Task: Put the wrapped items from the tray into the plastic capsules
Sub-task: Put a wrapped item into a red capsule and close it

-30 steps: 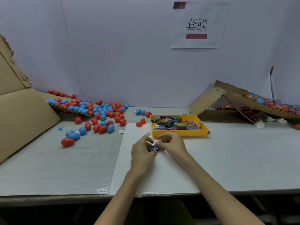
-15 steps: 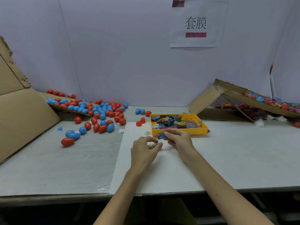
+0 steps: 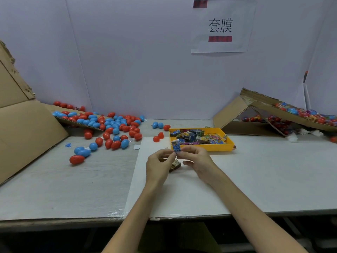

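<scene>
Two grips, the left grip (image 3: 158,166) and the right grip (image 3: 198,158), together pinch a blue wrapped item (image 3: 176,146) upright just before the yellow tray's (image 3: 209,147) front-left corner, while red and blue capsules (image 3: 109,128) lie scattered toward the bench's (image 3: 273,170) back-left.

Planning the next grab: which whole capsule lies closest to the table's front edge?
The red capsule at the front left, just ahead of two blue capsules; every other capsule lies farther back.
</scene>
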`<state>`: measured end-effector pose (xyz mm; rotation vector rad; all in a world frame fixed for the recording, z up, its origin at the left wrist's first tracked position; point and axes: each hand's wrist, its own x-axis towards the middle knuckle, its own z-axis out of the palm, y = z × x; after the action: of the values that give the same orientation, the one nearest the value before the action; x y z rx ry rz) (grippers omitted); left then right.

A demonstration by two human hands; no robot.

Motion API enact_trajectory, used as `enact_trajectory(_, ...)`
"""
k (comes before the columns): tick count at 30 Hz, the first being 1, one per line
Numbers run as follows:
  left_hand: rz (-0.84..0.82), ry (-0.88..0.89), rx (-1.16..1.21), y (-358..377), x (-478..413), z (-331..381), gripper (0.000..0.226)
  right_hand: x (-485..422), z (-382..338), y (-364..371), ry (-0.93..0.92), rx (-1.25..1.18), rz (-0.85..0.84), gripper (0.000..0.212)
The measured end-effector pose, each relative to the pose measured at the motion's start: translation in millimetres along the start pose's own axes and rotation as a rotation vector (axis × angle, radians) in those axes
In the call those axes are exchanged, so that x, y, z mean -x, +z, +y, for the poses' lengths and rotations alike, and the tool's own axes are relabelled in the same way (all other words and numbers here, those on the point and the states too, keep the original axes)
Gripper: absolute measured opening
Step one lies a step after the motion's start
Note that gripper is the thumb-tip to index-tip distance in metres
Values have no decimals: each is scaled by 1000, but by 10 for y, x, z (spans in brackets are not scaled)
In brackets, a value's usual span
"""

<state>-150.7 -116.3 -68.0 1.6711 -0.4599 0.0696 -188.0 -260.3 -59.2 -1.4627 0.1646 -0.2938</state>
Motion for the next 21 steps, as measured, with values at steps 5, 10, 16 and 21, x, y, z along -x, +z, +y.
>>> enact_trajectory(5,56,-38,58,-11,-36,-11,5,16,2,24,10,17,-29,9)
enact_trajectory(10,48,-57,75,-13,-27,-10,8,18,-9,36,-10,9,-32,9)
enact_trajectory(16,18,-64,122,0,-13,2,13,16,-1,31,-29,51,-1,10)
enact_trajectory(21,69,-85,96,-10,-14,13,7,23,-17,34,-31,46,14,9)
